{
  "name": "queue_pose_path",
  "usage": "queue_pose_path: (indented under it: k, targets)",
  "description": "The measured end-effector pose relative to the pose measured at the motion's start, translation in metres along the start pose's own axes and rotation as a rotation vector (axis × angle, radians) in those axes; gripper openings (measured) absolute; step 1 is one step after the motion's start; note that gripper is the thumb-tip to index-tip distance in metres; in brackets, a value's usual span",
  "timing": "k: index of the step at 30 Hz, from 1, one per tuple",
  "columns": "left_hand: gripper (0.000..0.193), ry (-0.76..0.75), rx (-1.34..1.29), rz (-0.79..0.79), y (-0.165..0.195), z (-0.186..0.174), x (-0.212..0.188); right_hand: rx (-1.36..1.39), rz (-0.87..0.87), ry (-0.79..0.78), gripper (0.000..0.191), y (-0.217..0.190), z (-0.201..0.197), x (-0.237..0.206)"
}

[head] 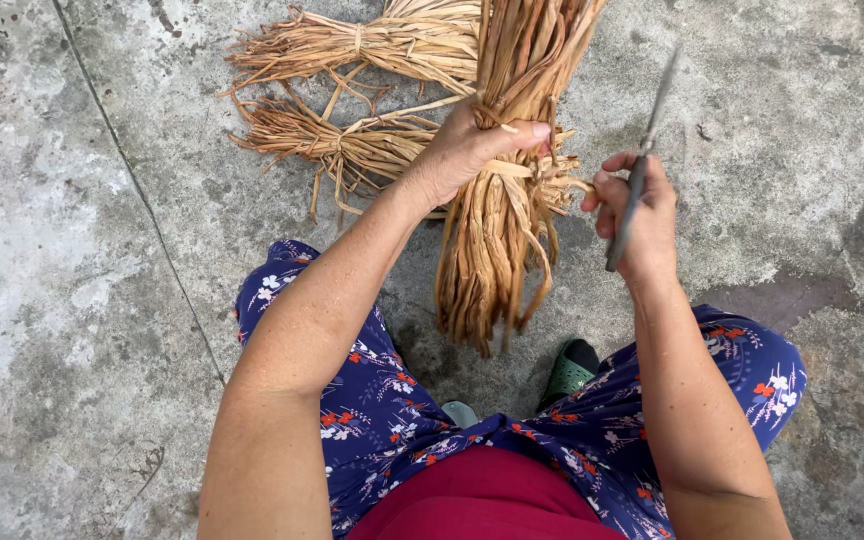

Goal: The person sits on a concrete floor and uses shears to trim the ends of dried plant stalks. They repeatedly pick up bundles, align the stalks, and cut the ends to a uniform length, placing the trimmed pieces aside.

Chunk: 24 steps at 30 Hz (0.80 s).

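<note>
rough grey concrete floor (72, 300) fills the view, cracked and stained. over it, the left hand (467, 150) is wrapped tight around a thick bundle of dried straw (497, 250), held upright above the knees, thumb pressed across the front. the right hand (637, 215) sits just beside the bundle, fingers closed around a thin knife (642, 165) whose blade points up and away. two tied straw bundles (352, 90) lie on the floor behind the left hand. blue flowered trousers (382, 400) cover the legs, and a green sandal (569, 370) shows between them.
</note>
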<state>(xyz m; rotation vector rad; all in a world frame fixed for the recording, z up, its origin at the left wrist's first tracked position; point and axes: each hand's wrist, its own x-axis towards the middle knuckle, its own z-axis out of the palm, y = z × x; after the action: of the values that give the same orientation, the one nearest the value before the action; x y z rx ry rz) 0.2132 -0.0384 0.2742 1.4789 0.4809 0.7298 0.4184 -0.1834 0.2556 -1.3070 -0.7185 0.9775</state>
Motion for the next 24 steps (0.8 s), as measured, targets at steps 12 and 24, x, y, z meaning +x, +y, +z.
queue_pose_path:
  k: [12,24]
  targets:
    - [0.067,0.267,0.492,-0.023,-0.033,0.017,0.008,-0.164,-0.645,0.092,0.034,-0.011,0.010,-0.033]
    - [0.070,0.159,0.378,-0.046,-0.035,0.040,0.001,-0.481,-0.554,0.013,0.046,0.011,0.033,-0.024]
